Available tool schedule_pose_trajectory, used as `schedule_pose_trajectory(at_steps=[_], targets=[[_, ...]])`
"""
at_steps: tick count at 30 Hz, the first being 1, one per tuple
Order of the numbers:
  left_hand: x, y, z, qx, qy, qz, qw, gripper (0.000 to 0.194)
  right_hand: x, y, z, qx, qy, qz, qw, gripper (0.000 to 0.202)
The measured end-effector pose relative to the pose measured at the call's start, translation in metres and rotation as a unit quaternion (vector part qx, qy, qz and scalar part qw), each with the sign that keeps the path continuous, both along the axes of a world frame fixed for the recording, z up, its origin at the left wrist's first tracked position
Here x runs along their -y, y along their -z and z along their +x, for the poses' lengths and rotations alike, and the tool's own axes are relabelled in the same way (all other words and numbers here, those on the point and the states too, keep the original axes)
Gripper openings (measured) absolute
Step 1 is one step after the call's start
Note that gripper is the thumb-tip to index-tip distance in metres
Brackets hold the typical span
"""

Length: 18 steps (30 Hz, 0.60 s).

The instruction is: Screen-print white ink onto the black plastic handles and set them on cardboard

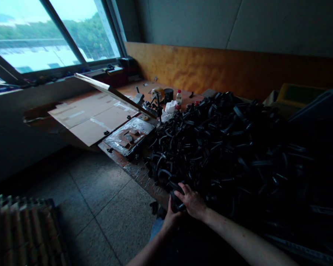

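A dark curved part [175, 193], black and too dim to name, is between my two hands at the near edge of the table. My left hand [171, 215] grips it from below with the thumb pointing up along its side. On its upper right side, my right hand [192, 202] has its fingers curled over the part. Right beyond my hands spreads a large heap of similar black curved parts [199, 147], piled across the table.
A wrapped flat board [130, 135] lies left of the heap, with cardboard sheets [97, 112] behind it. A small bottle [178, 99] and a white crumpled bag [170, 107] stand behind. Stacked ridged cardboard [24, 232] sits at lower left on the tiled floor [100, 207].
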<state>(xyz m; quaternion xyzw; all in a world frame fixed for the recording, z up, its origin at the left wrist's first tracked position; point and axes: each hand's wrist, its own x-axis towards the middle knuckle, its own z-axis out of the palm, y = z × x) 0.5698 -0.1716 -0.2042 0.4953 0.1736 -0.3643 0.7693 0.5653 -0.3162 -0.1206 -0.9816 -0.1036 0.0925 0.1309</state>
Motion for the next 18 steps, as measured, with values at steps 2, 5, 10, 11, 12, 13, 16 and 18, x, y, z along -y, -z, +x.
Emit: schedule_pose_trajectory(at_steps=[2,5,10,11,12,13,16,18], targets=[[0.008,-0.002,0.004,-0.006,-0.015,-0.034,0.999,0.125,0.002,-0.006,0.002,-0.009,0.018,0.032,0.999,0.064],[0.016,-0.012,0.008,0.017,-0.035,-0.044,0.998,0.114,0.003,-0.016,0.002,-0.014,0.035,0.070,0.997,0.058],[0.011,-0.051,0.010,0.069,0.044,-0.069,0.994,0.094,0.006,-0.041,-0.008,0.000,0.058,0.067,0.996,0.067],[0.010,-0.063,0.010,0.091,0.060,-0.063,0.992,0.090,0.008,-0.049,-0.012,0.007,0.066,0.068,0.996,0.066],[0.010,-0.075,0.012,0.116,0.078,-0.054,0.989,0.086,0.010,-0.057,-0.016,0.018,0.074,0.073,0.994,0.065],[0.011,-0.088,0.015,0.140,0.099,-0.043,0.984,0.083,0.014,-0.067,-0.020,0.034,0.085,0.080,0.993,0.063],[0.025,-0.128,0.036,0.222,0.163,-0.011,0.961,0.077,0.031,-0.098,-0.026,0.118,0.146,0.094,0.978,0.060],[0.046,-0.157,0.059,0.269,0.215,0.007,0.939,0.071,0.051,-0.118,-0.023,0.192,0.198,0.094,0.957,0.059]])
